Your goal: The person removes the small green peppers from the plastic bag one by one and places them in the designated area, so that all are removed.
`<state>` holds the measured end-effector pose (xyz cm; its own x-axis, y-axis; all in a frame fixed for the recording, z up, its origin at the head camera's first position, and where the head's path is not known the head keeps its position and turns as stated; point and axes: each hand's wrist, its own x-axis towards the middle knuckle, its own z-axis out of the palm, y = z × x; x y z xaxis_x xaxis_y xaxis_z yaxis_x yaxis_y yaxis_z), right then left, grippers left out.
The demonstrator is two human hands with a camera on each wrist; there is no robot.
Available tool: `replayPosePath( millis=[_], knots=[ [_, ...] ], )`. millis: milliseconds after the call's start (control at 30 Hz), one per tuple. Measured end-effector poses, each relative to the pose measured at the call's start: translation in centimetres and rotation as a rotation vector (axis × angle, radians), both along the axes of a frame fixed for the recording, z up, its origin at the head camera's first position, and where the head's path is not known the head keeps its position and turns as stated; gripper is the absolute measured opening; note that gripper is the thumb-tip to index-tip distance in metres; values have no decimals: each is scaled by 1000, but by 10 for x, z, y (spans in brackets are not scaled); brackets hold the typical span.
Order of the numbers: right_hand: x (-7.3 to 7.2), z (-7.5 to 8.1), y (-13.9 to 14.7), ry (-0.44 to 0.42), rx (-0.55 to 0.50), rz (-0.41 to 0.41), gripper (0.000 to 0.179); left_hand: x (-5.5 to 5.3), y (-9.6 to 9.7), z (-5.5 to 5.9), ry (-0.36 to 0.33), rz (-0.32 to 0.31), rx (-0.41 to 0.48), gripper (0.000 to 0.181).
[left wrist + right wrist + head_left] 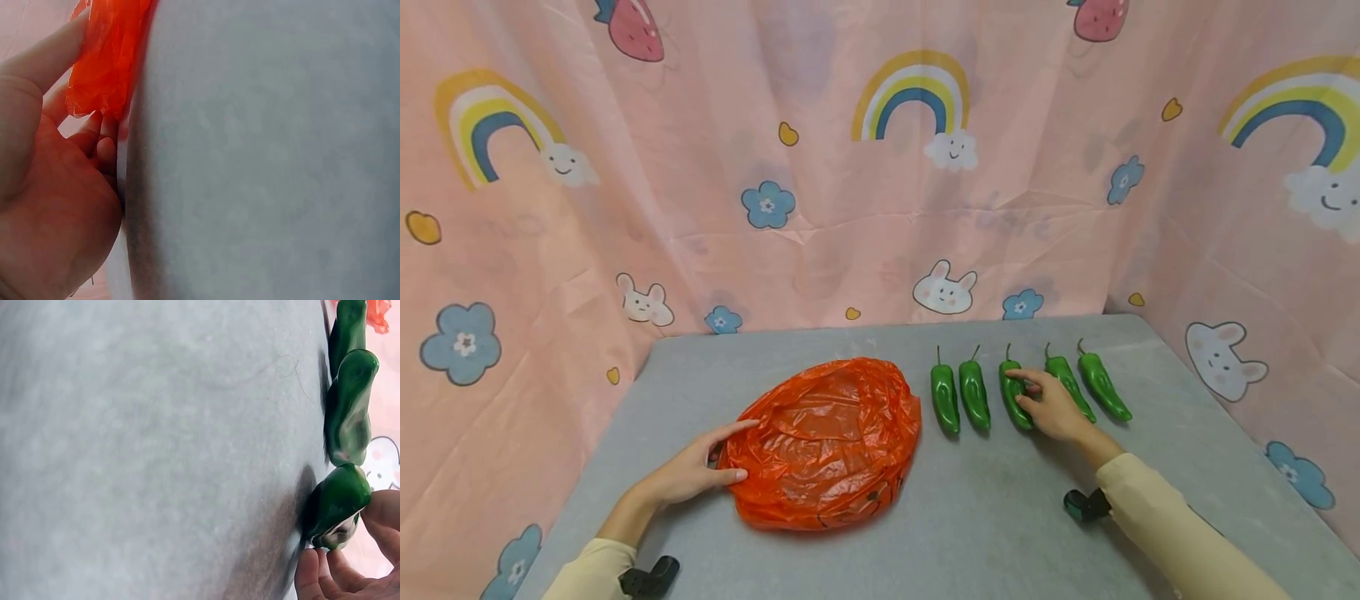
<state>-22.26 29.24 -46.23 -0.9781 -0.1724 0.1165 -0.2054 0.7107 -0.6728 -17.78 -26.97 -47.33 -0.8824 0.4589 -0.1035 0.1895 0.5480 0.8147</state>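
Observation:
An orange-red plastic bag (823, 425) lies spread on the table with its mouth open. My left hand (688, 471) holds its left edge, thumb and forefinger over the rim; the left wrist view shows the crinkled plastic (106, 62) between thumb and fingers. Several glossy green chili peppers stand in a row to the right of the bag, stems pointing away. My right hand (1056, 410) grips the middle green pepper (1012, 392), its thumb on one side and fingers on the other. In the right wrist view that pepper (340, 497) lies between thumb and fingertips.
Two peppers, one of them here (944, 400), lie between the bag and the gripped one. Two more, including the outermost (1103, 387), lie to its right, one partly behind my right hand. A pink patterned curtain (820, 275) surrounds the grey table (970, 517).

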Motion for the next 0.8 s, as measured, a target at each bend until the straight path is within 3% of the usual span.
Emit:
replayPosePath(
  millis=[233,800],
  knots=[
    [1,2,-1,-37,-27,4,44,1,-1,-2,-27,8,7,69],
    [1,6,3,-128,-59,-37,47,-2,0,-3,30,0,-1,68]
  ],
)
